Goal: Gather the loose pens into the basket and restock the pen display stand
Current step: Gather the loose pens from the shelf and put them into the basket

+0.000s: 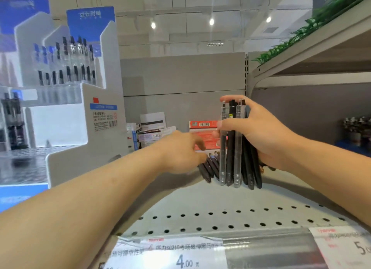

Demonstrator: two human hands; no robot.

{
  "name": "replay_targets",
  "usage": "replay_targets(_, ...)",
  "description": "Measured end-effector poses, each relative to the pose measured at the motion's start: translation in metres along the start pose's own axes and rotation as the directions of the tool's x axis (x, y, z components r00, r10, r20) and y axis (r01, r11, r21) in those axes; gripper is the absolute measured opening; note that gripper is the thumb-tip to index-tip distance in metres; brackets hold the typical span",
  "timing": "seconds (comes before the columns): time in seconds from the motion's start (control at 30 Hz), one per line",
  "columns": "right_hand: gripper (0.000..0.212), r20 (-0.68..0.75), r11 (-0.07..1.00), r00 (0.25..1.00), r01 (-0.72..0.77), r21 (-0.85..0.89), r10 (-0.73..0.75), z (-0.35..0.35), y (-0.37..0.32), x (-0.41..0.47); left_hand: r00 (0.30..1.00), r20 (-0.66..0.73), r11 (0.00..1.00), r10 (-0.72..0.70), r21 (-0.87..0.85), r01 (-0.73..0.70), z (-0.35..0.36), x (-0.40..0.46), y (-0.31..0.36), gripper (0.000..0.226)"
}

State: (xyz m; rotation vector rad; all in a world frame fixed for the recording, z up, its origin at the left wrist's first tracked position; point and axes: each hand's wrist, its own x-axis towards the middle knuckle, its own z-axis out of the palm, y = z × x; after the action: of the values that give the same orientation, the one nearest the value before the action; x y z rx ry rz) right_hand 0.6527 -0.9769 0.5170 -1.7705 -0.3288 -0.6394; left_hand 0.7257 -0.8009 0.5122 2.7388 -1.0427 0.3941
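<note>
Left hand (180, 150), fingers loosely spread and holding nothing, reaches right toward the loose pens (208, 166) lying on the shelf (200, 204), their long axes running near-to-far and slightly leftward. Just right of them, the right hand (259, 132) grips an upright bundle of pens (232, 144), tips resting on the shelf. Far left stands the pen display stand (66, 92). No basket shows. The left hand is likely nearer the loose pens.
</note>
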Motion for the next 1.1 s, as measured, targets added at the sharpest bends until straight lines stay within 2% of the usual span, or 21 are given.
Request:
replay_targets(0.1, 0.051, 0.008, 1.0, 1.0, 0.002, 0.002, -0.002, 0.0, -0.001, -0.002, 0.996, 0.069, 0.996, -0.054, 0.071, 0.049, 0.015, 0.006, 0.003, 0.052)
replay_targets(0.2, 0.052, 0.017, 1.0, 1.0, -0.001, -0.003, 0.002, 0.0, -0.001, -0.001, 0.988, 0.102, 0.991, -0.115, 0.079, 0.108, 0.014, 0.013, 0.006, 0.054)
replay_targets(0.3, 0.052, 0.018, 1.0, 1.0, 0.006, -0.004, -0.006, -0.001, 0.001, -0.001, 0.965, 0.176, 0.974, -0.193, 0.154, 0.167, 0.007, 0.015, 0.002, 0.038)
replay_targets(0.37, 0.052, 0.015, 1.0, 1.0, -0.001, 0.0, 0.001, -0.002, 0.001, 0.0, 0.973, 0.126, 0.973, -0.193, 0.149, 0.174, -0.002, 0.014, -0.004, 0.023)
replay_targets(0.4, 0.051, 0.011, 1.0, 1.0, -0.006, 0.004, 0.006, -0.002, 0.002, 0.0, 0.979, 0.083, 0.981, -0.185, 0.07, 0.18, -0.007, 0.013, -0.008, 0.014)
replay_targets(0.43, 0.05, 0.005, 1.0, 1.0, -0.011, 0.007, 0.011, -0.003, 0.002, 0.0, 0.983, 0.051, 0.98, -0.175, -0.084, 0.179, -0.011, 0.013, -0.01, 0.006)
replay_targets(0.5, 0.05, -0.003, 1.0, 1.0, -0.016, 0.015, 0.016, -0.004, 0.002, 0.001, 0.992, 0.027, 0.889, -0.122, -0.442, 0.121, -0.02, 0.01, -0.012, 0.018)
replay_targets(0.53, 0.05, -0.003, 1.0, 1.0, -0.017, 0.021, 0.017, -0.004, 0.001, 0.001, 0.997, 0.019, 0.825, -0.068, -0.561, 0.067, -0.024, 0.009, -0.013, 0.025)
replay_targets(0.63, 0.051, -0.014, 1.0, 1.0, -0.013, -0.008, 0.013, -0.003, 0.001, 0.001, 0.997, -0.018, 0.727, 0.073, -0.684, -0.065, -0.029, 0.005, -0.01, 0.029)
replay_targets(0.7, 0.05, -0.025, 1.0, 1.0, -0.011, -0.014, 0.011, -0.002, 0.0, 0.001, 0.995, -0.004, 0.716, 0.105, -0.694, -0.078, -0.029, 0.002, -0.008, 0.027)
replay_targets(0.87, 0.05, -0.008, 0.999, 1.0, -0.021, 0.04, 0.021, -0.004, -0.001, 0.001, 0.983, 0.074, 0.825, 0.166, -0.556, -0.098, -0.025, -0.005, 0.001, 0.008)
replay_targets(1.03, 0.054, 0.057, 0.996, 0.998, -0.039, 0.077, 0.035, 0.0, 0.004, 0.0, 0.975, 0.007, 0.901, 0.223, -0.383, -0.203, -0.021, -0.01, 0.016, 0.014)
replay_targets(1.1, 0.048, 0.074, 0.997, 0.996, -0.047, 0.065, 0.042, 0.002, 0.005, 0.0, 0.974, 0.048, 0.892, 0.221, -0.414, -0.182, -0.022, -0.012, 0.019, 0.021)
